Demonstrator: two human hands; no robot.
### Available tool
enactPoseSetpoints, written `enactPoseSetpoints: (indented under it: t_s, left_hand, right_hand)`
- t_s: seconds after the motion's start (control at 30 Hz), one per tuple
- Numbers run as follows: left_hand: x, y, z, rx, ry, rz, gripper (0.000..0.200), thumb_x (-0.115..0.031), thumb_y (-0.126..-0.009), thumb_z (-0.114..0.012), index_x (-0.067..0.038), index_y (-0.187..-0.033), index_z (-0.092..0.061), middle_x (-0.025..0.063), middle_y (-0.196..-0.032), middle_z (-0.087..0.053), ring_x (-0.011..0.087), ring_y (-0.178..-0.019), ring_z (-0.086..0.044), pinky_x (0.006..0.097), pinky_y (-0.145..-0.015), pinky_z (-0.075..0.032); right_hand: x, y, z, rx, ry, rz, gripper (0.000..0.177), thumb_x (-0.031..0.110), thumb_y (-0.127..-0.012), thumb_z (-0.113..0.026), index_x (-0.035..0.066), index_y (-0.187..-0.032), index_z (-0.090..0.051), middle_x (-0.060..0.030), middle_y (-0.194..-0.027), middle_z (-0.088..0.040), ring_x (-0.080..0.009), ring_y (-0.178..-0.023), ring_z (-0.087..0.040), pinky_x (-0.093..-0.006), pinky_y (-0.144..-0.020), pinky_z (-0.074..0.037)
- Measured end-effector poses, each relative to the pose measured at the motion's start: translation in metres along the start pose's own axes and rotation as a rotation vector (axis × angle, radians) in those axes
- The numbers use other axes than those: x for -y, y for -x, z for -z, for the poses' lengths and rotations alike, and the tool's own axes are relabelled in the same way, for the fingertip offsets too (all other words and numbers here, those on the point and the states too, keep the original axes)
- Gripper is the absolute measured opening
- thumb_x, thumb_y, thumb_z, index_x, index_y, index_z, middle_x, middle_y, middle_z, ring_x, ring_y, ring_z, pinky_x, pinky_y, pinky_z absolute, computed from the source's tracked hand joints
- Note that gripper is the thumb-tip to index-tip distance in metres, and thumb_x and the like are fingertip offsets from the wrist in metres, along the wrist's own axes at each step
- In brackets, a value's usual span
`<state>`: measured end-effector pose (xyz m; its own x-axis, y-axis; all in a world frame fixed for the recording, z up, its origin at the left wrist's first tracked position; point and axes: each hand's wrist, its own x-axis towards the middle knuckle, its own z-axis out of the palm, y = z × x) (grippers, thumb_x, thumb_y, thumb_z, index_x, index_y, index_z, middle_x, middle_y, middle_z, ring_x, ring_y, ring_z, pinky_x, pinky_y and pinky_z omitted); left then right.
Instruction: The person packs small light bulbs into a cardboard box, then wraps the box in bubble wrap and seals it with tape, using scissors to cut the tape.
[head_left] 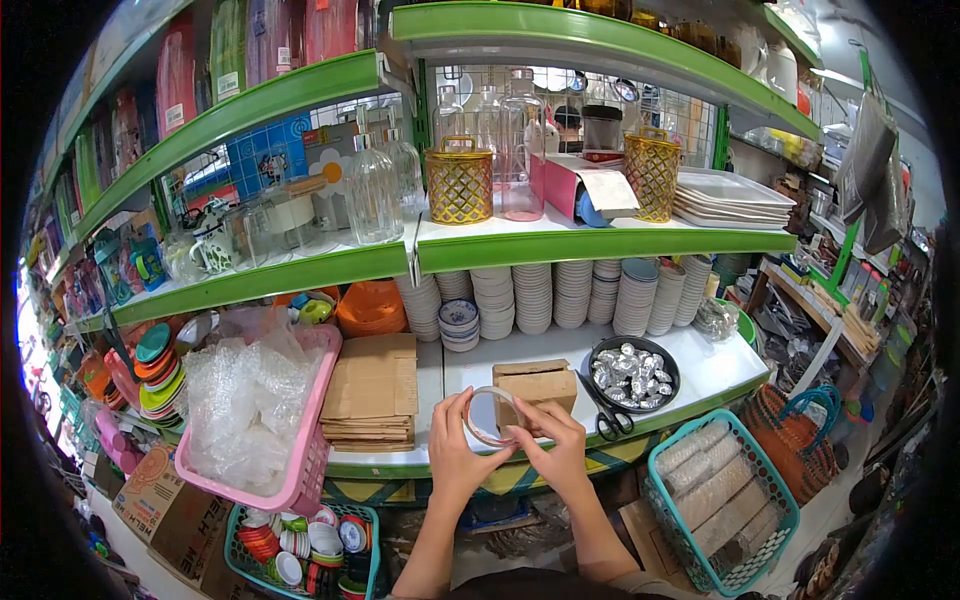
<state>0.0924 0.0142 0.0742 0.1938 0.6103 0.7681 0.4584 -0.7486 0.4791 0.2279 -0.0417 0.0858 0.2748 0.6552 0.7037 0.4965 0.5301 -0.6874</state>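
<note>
While both hands are holding up a tape roll (482,435), the scissors (613,424) are lying off to the right.

From where I'm standing: left hand (457,450) is gripping the ring's left side, fingers curling round it; right hand (556,450) is pinching the lower right edge between thumb and fingers. Roll is sitting in midair by the front edge of the white lower shelf (462,368), near a small brown box (548,386). Looks like tape; can't tell if an end is loose. Cardboard stack (370,390) is lying left, black pan (632,375) of foil-wrapped pieces right. For good handling, I'd say left fingers should be steadying the rim without squashing it, right thumb moving lightly and slowly along the band, ring tilting toward the eyes.
</note>
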Motion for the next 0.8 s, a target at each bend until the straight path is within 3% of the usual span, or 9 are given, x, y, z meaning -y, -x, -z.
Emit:
enactPoseSetpoints:
  t_s: [0.1,0.2,0.53,0.6,0.8]
  left_hand:
    - [-0.0002,0.0003,0.0003,0.005,0.034,0.027,0.089,-0.03,-0.053,-0.087,-0.005,-0.127,-0.045,0.0133,-0.113,-0.049,0.0297,-0.1,-0.054,0.0392,-0.084,-0.046]
    - [-0.0014,0.0013,-0.0007,0.002,0.105,0.099,0.088,-0.03,-0.053,-0.087,-0.006,-0.127,-0.045,0.013,-0.112,-0.05,0.0293,-0.099,-0.054,0.0391,-0.083,-0.046]
    - [-0.0008,0.0011,0.0013,0.02,0.057,0.044,0.083,-0.024,-0.05,-0.085,-0.007,-0.123,-0.049,0.0121,-0.108,-0.051,0.0265,-0.093,-0.056,0.0361,-0.074,-0.052]
    - [-0.0003,0.0022,0.0,0.022,0.071,0.031,0.084,-0.031,-0.048,-0.087,-0.01,-0.121,-0.051,0.0088,-0.103,-0.052,0.0259,-0.089,-0.057,0.0379,-0.073,-0.048]
    - [-0.0038,0.005,0.0,0.017,0.048,0.01,0.082,-0.035,-0.046,-0.088,-0.011,-0.117,-0.054,0.0082,-0.1,-0.052,0.025,-0.088,-0.058,0.0368,-0.071,-0.048]
  right_hand:
    - [-0.0017,0.0011,-0.0018,-0.035,-0.003,0.047,0.039,-0.004,-0.073,-0.071,0.004,-0.111,-0.066,-0.0076,-0.084,-0.062,-0.0127,-0.071,-0.062,-0.0245,-0.064,-0.055]
    - [0.0027,-0.0003,-0.0003,-0.018,0.014,0.037,0.037,-0.004,-0.073,-0.071,0.004,-0.109,-0.067,-0.0078,-0.084,-0.063,-0.0129,-0.07,-0.062,-0.0248,-0.064,-0.055]
    - [0.0002,0.0033,-0.004,-0.075,-0.005,0.054,0.027,-0.001,-0.072,-0.073,0.0,-0.099,-0.067,-0.0089,-0.082,-0.066,-0.0125,-0.067,-0.063,-0.0245,-0.061,-0.053]
    - [-0.0038,0.006,-0.0066,-0.141,-0.034,-0.001,0.02,0.0,-0.073,-0.073,-0.002,-0.091,-0.065,-0.0086,-0.077,-0.066,-0.0113,-0.063,-0.063,-0.0239,-0.058,-0.053]
    - [-0.0036,0.0066,-0.0046,-0.185,-0.013,0.029,0.014,0.001,-0.074,-0.073,-0.001,-0.083,-0.062,-0.0053,-0.066,-0.063,-0.0091,-0.059,-0.062,-0.0224,-0.055,-0.051]
